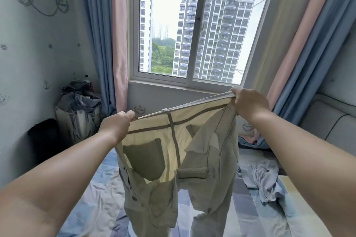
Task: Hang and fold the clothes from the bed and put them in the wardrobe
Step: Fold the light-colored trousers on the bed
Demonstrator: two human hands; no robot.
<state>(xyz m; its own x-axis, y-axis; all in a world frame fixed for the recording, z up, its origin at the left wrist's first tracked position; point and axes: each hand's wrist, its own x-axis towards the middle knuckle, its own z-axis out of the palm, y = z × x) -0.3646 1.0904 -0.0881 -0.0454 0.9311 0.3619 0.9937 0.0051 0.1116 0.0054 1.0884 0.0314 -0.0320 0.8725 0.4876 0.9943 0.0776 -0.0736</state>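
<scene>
Right now I have one pair of trousers (173, 159) held up in front of me over the bed (92, 194), one hand at each end of the waistband. My left hand (115, 125) pinches the left end with its fingers curled over the edge, and my right hand (248, 103) grips the right end a little higher, fingers wrapped round the band, so the waistband is pulled taut and slopes up to the right. I judge the hold is meant to let both legs hang free and straighten under their own weight, ready to be folded or hung; the pale lining and pocket bags facing me suggest I am looking into the inside of the waist. Below, on the checked sheet, I count one crumpled grey garment (267, 183) lying to the right, well apart from the trousers, and a dark piece of cloth (120, 223) at the lower edge that I cannot identify. Further off on the left stands one bag (79, 117) stuffed with clothes beside one dark bin (43, 136). Beyond is one window (192, 81) with curtains at either side. No wardrobe is in view.
</scene>
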